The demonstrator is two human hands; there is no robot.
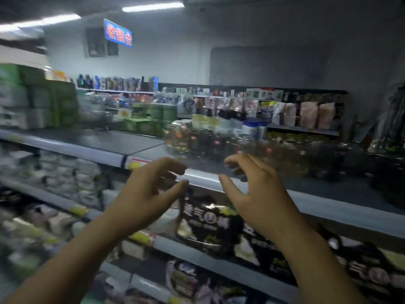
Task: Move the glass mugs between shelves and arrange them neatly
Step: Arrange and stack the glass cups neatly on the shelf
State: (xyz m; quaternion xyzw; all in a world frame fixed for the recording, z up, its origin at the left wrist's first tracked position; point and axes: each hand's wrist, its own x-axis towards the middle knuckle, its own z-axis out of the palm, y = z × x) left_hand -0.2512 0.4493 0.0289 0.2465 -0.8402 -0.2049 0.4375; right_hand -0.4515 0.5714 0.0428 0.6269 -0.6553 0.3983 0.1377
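While both arms are raised before the grey metal top shelf (105,148), the left hand (146,191) and right hand (256,189) are held spread and empty near its front edge; blurred clear glass mugs (182,137) are stood further back.

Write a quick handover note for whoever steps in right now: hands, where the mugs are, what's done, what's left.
Left hand: open, empty, raised before the top shelf.
Right hand: open, empty, beside it.
Glass mugs: clustered on the top shelf, right of centre, just beyond both hands; the picture is blurred, so no count.
Done: cannot tell from this view.
Left: probably grasp mugs, move them, line them up neatly.
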